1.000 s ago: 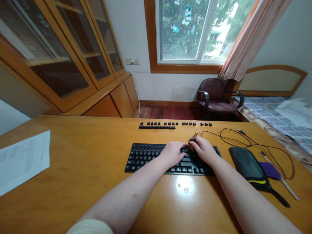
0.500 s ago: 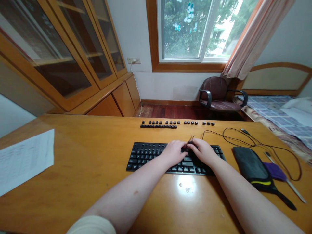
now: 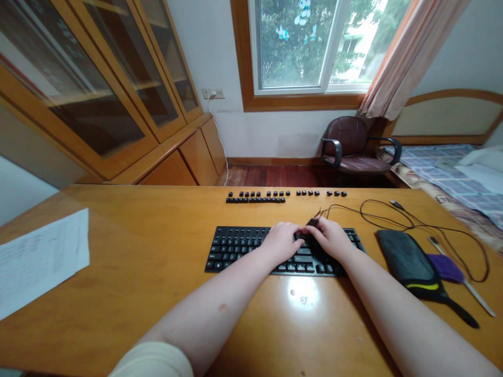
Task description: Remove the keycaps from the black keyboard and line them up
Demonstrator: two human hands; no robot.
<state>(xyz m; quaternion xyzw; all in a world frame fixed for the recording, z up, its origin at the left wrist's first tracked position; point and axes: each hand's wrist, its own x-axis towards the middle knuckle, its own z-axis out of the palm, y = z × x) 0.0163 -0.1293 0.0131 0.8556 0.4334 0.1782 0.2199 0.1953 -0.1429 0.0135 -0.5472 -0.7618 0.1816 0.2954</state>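
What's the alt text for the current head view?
A person's left hand and right hand are close together over a black keyboard on a wooden desk, the right pinching a small dark object. Loose black keycaps line the desk's far edge; a cable lies to the right.

A glossy orange-brown wooden desk [image 3: 137, 241] carries a black keyboard [image 3: 236, 246], flat beneath the left hand [image 3: 281, 242] and right hand [image 3: 330, 236]. Beyond both hands, near the far edge, loose keycaps [image 3: 255, 200] stand in two rows, the nearer packed closer. Right of the hands lie a looping black cable [image 3: 412, 226], a dark pouch [image 3: 404, 256], a purple piece [image 3: 446, 268] and a pale-handled stick [image 3: 480, 298]. Well left of them rests printed paper [image 3: 43, 262].
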